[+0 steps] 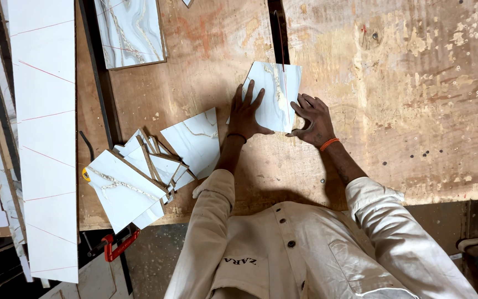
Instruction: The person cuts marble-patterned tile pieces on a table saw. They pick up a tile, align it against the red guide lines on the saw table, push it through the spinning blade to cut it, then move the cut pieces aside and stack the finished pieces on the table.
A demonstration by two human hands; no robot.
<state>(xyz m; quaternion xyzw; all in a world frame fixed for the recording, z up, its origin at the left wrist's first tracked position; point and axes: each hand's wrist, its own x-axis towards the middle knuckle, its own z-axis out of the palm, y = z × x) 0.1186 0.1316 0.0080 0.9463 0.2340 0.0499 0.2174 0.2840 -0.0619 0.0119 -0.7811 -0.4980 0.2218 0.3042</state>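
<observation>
From the head view, you are bent over a worn plywood saw table (394, 111), and both of your hands are pressed flat on one small marble-patterned laminate piece (275, 88) that lies across the saw slot (276, 22). Your left hand (245, 113) lies spread on the piece's left half, fingers fanned wide, nothing gripped. Your right hand (313, 119) rests at the piece's right edge with fingers bent and tips pushing down; it closes around nothing either. I judge the hands sit either side of the thin blade line (284, 66) so that the piece stays flat and steady while your fingers keep off the cut path. An orange band (328, 144) circles your right wrist.

To your left, near your left elbow, a loose pile of cut pieces (150, 166) of the same white veined sheet fans out on the table, probably stacked there to keep them within reach but away from the slot. Farther left, a long white strip (48, 138) marked with slanted red lines lies alongside the table edge, and another marbled panel (129, 30) sits at the top. A red clamp (118, 246) grips the table's lower left edge, seemingly fixing the board.
</observation>
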